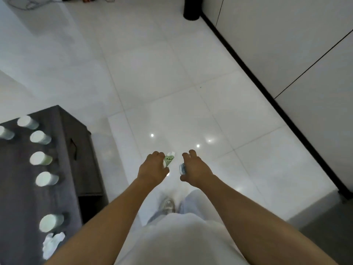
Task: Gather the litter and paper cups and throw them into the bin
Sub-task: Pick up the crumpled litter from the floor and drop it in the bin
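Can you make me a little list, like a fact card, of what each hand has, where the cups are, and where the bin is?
left hand: holds crumpled green and white litter
right hand: holds a small crumpled piece, too blurry to name
paper cups: six, upside down on the dark table, at the left
tissue: crumpled white, on the table's near end
bin: dark, on the white floor far ahead, by the cabinets
job so far: cups not gathered yet
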Motion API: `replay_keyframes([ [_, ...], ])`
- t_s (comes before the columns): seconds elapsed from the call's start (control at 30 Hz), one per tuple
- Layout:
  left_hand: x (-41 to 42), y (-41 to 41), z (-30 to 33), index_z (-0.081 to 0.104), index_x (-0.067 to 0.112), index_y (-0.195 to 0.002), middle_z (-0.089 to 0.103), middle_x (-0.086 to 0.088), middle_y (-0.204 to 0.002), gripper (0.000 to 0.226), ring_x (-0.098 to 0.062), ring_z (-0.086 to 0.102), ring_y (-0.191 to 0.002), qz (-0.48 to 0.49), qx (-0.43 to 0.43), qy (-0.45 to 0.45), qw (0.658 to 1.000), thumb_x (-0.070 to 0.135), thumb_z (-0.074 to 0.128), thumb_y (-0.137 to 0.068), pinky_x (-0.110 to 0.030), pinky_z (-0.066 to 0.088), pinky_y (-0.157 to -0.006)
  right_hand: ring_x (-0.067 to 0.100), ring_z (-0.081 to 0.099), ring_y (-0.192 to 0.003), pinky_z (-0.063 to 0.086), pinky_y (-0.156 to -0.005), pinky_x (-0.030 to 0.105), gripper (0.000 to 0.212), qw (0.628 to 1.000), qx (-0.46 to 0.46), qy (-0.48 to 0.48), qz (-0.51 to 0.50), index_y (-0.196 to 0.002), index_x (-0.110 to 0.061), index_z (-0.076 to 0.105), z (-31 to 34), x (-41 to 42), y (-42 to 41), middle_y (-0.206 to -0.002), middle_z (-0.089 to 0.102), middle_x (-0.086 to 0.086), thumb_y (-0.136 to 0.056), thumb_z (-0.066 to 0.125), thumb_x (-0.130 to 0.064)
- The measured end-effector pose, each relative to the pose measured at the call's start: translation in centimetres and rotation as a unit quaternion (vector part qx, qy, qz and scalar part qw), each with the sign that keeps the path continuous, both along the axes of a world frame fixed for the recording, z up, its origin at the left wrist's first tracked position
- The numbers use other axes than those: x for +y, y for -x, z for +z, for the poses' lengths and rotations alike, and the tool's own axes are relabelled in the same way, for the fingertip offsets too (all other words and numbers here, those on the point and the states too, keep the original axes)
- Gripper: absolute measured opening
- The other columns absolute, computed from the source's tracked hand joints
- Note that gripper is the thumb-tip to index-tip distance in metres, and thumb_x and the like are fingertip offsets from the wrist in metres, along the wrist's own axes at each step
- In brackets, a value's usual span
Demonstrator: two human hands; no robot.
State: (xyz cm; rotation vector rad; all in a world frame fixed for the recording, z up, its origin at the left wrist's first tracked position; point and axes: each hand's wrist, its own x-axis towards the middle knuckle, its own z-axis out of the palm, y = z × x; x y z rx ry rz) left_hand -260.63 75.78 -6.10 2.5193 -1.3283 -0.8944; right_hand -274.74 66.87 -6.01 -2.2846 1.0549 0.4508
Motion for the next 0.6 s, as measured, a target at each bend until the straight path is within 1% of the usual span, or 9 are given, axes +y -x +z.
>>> replay_keyframes([
  [0.1,-7.5,-3.0,-0.1,0.05,0.014,-0.124,0.052,-0.003,-0.12,0.043,-0.022,0.05,-0.11,-0.033,-0.003,-0.001,0.999,0.03,0.06,-0.085,-0.037,0.048,-0.085,0.032,0.051,-0.113,0.048,-0.081,0.033,0.069,1.0,0.009,0.006,-0.019,-0.134,-0.01,0.037,-0.2,-7.2,-2.2,-0.143,0.027,0.011,-0.077,0.073,-0.025],
  [0.17,-13.7,-5.0,-0.1,0.051,0.014,-0.124,0.052,-0.003,-0.121,0.043,-0.021,0.05,-0.11,-0.046,-0.011,0.013,0.999,0.031,0.06,-0.085,-0.036,0.048,-0.084,0.032,0.052,-0.112,0.049,-0.083,0.034,0.07,1.0,0.015,0.014,-0.02,-0.135,-0.01,0.038,-0.5,-12.8,-3.6,-0.143,0.028,0.01,-0.077,0.073,-0.025],
  [0.27,-23.7,-7.8,0.2,0.051,0.014,-0.125,0.053,-0.004,-0.122,0.044,-0.022,0.051,-0.11,-0.052,-0.012,0.046,0.998,0.03,0.061,-0.085,-0.035,0.047,-0.083,0.03,0.051,-0.113,0.051,-0.083,0.036,0.069,0.999,0.011,0.024,-0.039,-0.134,-0.01,0.038,-0.8,-22.0,-6.0,-0.142,0.027,0.01,-0.077,0.073,-0.022],
  [0.33,-30.4,-9.6,0.8,0.051,0.014,-0.126,0.052,-0.004,-0.124,0.045,-0.023,0.051,-0.112,-0.06,-0.012,0.049,0.997,0.03,0.061,-0.085,-0.036,0.048,-0.084,0.03,0.05,-0.115,0.051,-0.082,0.035,0.069,0.998,0.01,0.035,-0.047,-0.133,-0.011,0.038,-0.5,-28.6,-8.0,-0.142,0.027,0.009,-0.076,0.074,-0.023],
  [0.5,-43.4,-14.0,2.2,0.051,0.014,-0.126,0.053,-0.004,-0.123,0.045,-0.022,0.051,-0.111,-0.062,-0.018,0.043,0.997,0.03,0.061,-0.085,-0.037,0.049,-0.084,0.03,0.048,-0.116,0.049,-0.081,0.034,0.071,0.998,0.008,0.05,-0.035,-0.136,-0.01,0.036,1.1,-42.1,-12.7,-0.146,0.024,0.01,-0.076,0.074,-0.023],
  [0.6,-49.4,-17.1,2.6,0.051,0.015,-0.125,0.052,-0.003,-0.123,0.044,-0.022,0.051,-0.112,-0.058,-0.016,0.025,0.998,0.031,0.061,-0.085,-0.038,0.049,-0.085,0.03,0.047,-0.117,0.049,-0.081,0.035,0.072,0.998,0.02,0.053,-0.014,-0.137,-0.01,0.034,2.1,-48.8,-16.0,-0.147,0.022,0.01,-0.078,0.074,-0.023],
])
